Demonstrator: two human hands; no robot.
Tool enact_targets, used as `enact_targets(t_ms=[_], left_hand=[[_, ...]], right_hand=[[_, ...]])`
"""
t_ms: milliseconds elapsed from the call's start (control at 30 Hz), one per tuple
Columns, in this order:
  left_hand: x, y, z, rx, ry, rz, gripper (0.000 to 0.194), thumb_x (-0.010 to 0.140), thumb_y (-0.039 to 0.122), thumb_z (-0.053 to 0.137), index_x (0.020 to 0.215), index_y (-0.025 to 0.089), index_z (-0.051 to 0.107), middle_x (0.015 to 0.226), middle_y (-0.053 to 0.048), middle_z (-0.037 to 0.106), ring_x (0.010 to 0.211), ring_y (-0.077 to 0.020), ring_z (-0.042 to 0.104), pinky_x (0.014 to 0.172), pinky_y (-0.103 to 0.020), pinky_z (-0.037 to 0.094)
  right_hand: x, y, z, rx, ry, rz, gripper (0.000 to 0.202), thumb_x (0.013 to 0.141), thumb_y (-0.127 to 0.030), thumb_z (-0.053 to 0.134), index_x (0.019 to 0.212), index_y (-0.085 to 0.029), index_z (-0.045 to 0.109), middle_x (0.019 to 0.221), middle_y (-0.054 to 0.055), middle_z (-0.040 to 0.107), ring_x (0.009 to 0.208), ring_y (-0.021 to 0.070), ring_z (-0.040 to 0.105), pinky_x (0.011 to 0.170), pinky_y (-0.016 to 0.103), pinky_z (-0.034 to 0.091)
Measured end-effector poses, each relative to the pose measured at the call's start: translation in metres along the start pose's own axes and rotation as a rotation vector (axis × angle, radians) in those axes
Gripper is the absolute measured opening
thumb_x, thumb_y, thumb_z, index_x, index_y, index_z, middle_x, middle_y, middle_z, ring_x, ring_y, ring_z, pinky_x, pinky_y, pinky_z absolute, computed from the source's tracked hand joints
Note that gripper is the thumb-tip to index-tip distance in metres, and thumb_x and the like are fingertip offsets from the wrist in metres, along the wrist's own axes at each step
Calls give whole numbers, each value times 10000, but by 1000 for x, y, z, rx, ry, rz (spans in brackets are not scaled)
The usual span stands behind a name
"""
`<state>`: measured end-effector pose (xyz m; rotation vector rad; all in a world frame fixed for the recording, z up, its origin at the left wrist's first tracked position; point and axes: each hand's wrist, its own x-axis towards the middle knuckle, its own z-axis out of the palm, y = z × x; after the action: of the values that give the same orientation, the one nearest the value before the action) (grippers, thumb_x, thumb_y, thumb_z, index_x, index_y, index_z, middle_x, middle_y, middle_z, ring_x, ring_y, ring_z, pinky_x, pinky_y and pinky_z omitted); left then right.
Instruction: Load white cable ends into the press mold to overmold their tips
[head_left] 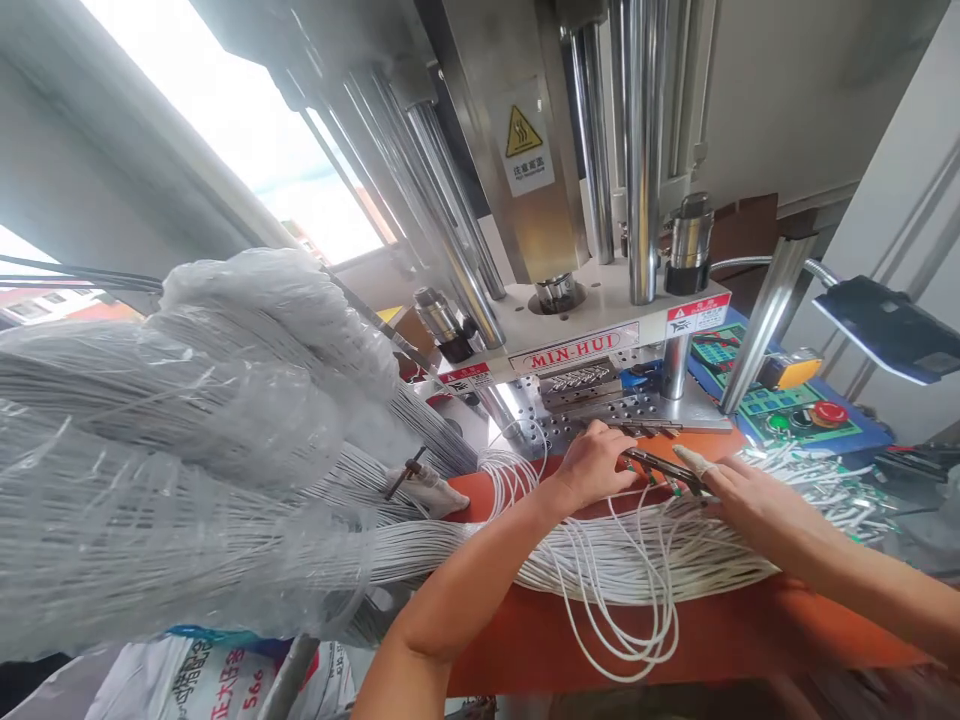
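A narrow dark metal bar (666, 468) lies between my hands, over the bundle of white cables (645, 560). My left hand (596, 462) is closed around its left end. At the right end, my right hand (739, 492) grips it, with a pale cover on one finger. Small green-and-white cable ends show just under the bar, partly hidden by it and my fingers. Behind it, another metal strip (645, 428) rests along the front of the perforated machine plate (547, 430). Several white cables loop down in front of the bundle.
A MIN-HUI press (574, 345) with steel columns stands ahead. Plastic-wrapped cable bundles (247, 400) fill the left side. A clamp (405, 472) sits by the orange work surface (540, 640). At right are a control panel (795, 420), a lamp (889, 325) and heaped cable ends (825, 490).
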<state>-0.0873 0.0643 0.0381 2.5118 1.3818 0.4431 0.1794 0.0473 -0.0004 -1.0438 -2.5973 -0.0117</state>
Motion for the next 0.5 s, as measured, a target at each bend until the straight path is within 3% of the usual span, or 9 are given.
enact_targets(t_ms=[133, 300, 400, 500], left_hand=[[11, -32, -19, 60, 200, -176, 384, 772, 290, 762, 1140, 199, 700, 1106, -64, 721, 1094, -262, 538, 965, -382, 479], [37, -82, -37, 30, 350, -464, 385, 751, 281, 792, 1122, 225, 706, 1161, -89, 706, 1178, -289, 568, 1028, -444, 453], [47, -104, -42, -101, 421, -611, 408, 732, 278, 812, 1120, 227, 694, 1210, -102, 687, 1221, -313, 571, 1061, -488, 426], [52, -118, -46, -168, 422, -660, 414, 730, 256, 815, 1121, 219, 682, 1142, -97, 715, 1175, -308, 617, 1035, -488, 457]], right_hand=[[72, 29, 5, -47, 15, -103, 263, 927, -250, 494, 1154, -194, 614, 924, 101, 678, 880, 277, 588, 699, 378, 474], [177, 50, 13, 75, 11, -176, 282, 876, -157, 503, 1098, -169, 677, 1079, 162, 695, 1058, 326, 580, 855, 473, 480], [214, 55, 21, 135, 29, -190, 309, 822, -125, 522, 1051, -221, 706, 1071, 105, 721, 1059, 282, 614, 893, 428, 502], [235, 57, 28, 199, 107, -120, 317, 797, -177, 566, 1073, -245, 706, 996, 70, 736, 1051, 278, 625, 879, 407, 527]])
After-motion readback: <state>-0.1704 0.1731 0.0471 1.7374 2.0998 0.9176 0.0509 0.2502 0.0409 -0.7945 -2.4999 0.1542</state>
